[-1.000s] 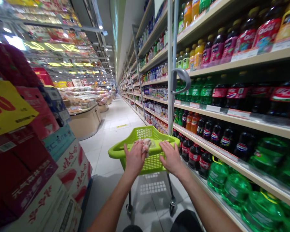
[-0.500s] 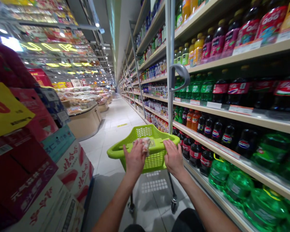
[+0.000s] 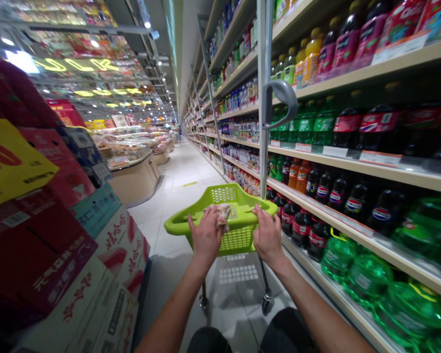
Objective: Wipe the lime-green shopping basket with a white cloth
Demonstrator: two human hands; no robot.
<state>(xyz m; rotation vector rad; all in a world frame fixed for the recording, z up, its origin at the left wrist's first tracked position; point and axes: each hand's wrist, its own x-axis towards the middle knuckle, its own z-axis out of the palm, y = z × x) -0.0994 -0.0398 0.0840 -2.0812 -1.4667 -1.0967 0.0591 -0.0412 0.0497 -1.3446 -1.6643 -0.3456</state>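
A lime-green shopping cart with a perforated plastic basket stands in front of me. My left hand is closed over the near handle bar, left of its middle. Against the fingertips of that hand lies a small crumpled packet, whitish and reddish-brown; whether the fingers pinch it or only touch it, I cannot tell. My right hand grips the right end of the same bar, fingers bent over the top. The thumb sides of both hands face each other or sit along the bar, and the fingertips are partly hidden.
Drink shelves run along the right, with big green bottles at the bottom. A grey handle sticks out from a metal post. Stacked cartons crowd the left. Ahead, a tiled aisle passes a round-ended display counter.
The shelves, post and cartons have shifted slightly to the right in view. Both hands stay on the cart, which also appears a little further right.
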